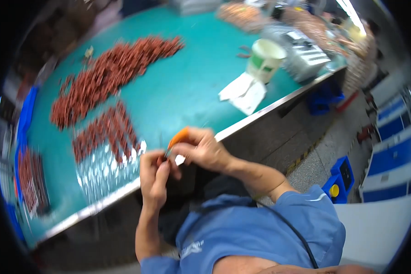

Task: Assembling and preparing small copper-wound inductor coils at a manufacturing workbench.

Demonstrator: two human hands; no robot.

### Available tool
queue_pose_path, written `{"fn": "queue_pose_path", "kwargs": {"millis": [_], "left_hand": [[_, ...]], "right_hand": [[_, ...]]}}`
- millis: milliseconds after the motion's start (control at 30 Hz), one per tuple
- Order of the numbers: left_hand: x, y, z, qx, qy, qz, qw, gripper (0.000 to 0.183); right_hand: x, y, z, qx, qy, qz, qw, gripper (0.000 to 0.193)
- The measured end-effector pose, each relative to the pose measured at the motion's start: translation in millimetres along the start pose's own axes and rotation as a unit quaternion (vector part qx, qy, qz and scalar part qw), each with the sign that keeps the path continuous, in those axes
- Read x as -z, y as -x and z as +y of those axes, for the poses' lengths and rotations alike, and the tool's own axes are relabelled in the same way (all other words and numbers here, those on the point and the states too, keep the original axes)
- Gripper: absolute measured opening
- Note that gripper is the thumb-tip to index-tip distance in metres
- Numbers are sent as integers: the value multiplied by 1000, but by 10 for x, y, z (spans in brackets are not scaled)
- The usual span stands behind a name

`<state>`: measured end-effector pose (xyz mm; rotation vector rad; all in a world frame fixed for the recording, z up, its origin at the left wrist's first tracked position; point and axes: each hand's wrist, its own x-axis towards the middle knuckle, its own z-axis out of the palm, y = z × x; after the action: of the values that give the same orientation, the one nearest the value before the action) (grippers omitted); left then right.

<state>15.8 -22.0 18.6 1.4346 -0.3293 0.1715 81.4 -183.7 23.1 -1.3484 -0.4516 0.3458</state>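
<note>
My right hand [205, 150] is closed round an orange-handled tool [179, 136] with a thin tip, whose exact kind I cannot make out. Its tip meets a small reddish-brown part [161, 160] pinched between the thumb and fingers of my left hand [154, 180]. Both hands are close together over the table's near edge. Just beyond my left hand lies a clear plastic tray [106, 172], its far section filled with rows of similar parts. Behind that, a large heap of reddish-brown parts [107, 71] spreads over the green table [178, 86].
A white and green tub [266, 57] stands at the right, with white paper [246, 93] beside it. Stacked clear trays [301, 50] sit farther right. Filled trays [32, 180] lie at the far left by a blue rim [26, 118]. Another person [363, 50] is at the far right.
</note>
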Motion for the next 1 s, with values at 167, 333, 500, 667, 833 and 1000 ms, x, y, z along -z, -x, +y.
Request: {"fn": "queue_pose_path", "kwargs": {"millis": [167,333,500,667,833,1000], "left_hand": [[32,60,-75,24,-12,-13,1000,22],[3,104,-89,41,-26,-1,999,18],[-8,117,-184,23,34,7,999,17],[-20,175,-155,25,66,1,997,20],[-41,235,-203,26,154,-9,988,19],[-50,308,-273,46,187,54,980,18]], "right_hand": [[-22,118,-80,24,-1,7,1000,24],[-60,121,-54,248,155,9,956,14],[-23,53,-41,176,186,1,967,32],[26,36,-77,150,113,-57,981,57],[37,103,-40,70,-14,-120,990,41],[-113,136,79,79,9,-62,995,33]]}}
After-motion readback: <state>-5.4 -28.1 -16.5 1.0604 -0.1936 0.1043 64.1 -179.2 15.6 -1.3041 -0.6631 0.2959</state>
